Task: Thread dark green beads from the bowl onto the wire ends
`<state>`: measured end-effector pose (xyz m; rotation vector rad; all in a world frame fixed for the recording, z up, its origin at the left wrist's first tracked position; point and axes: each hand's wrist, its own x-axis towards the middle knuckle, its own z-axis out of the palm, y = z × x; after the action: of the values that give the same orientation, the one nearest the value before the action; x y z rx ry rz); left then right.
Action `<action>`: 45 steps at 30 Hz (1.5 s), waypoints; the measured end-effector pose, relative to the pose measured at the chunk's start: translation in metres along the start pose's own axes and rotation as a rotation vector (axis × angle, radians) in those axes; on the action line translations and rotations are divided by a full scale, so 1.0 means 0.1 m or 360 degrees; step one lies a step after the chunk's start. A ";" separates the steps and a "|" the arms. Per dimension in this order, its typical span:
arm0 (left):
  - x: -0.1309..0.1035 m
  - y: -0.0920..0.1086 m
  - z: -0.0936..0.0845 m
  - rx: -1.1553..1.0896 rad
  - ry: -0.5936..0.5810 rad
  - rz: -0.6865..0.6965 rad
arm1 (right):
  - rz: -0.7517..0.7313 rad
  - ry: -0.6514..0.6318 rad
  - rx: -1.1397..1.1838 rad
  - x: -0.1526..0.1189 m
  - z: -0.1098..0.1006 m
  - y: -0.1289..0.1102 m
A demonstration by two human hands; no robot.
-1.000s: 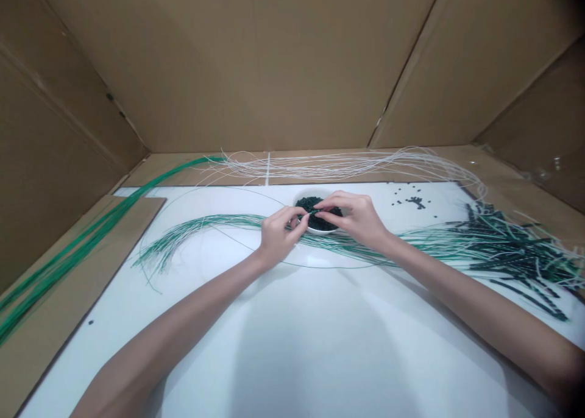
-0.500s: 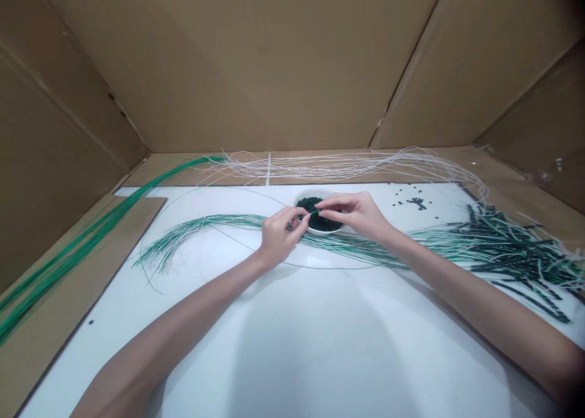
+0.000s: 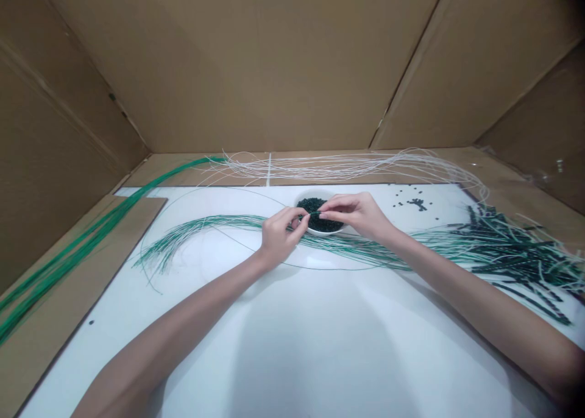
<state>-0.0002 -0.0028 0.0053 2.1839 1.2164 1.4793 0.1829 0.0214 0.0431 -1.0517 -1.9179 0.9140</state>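
Note:
Over a white bowl (image 3: 339, 230) filled with small dark green beads (image 3: 320, 224), my two hands meet fingertip to fingertip. My left hand (image 3: 282, 235) is closed in a pinch on a thin green string (image 3: 313, 214), a short length of which spans the gap to the other hand. From the right, my right hand (image 3: 359, 214) pinches at the string's far end, on what looks like a tiny dark green bead, mostly hidden by the fingertips. Beneath my wrists runs a bundle of green and white strings (image 3: 228, 219), its loose ends fanned out at left.
Strung dark bead lengths (image 3: 512, 247) pile up at the right. Loose beads (image 3: 415, 205) lie scattered behind my right hand. White strings (image 3: 320, 165) stretch along the back, green strings (image 3: 100, 223) along the left. Cardboard walls (image 3: 256, 64) surround the white board (image 3: 292, 345).
My right fingertips have drawn slightly to the right, and a little more of the green string shows between the hands. My left hand has stayed in place.

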 end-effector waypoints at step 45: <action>0.01 0.00 0.01 -0.0137 0.0024 -0.0199 | -0.0269 0.0120 -0.0663 -0.02 0.05 -0.06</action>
<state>0.0011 -0.0016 0.0056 2.0067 1.2458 1.4716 0.1771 0.0155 0.0456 -1.1160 -2.1466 0.3813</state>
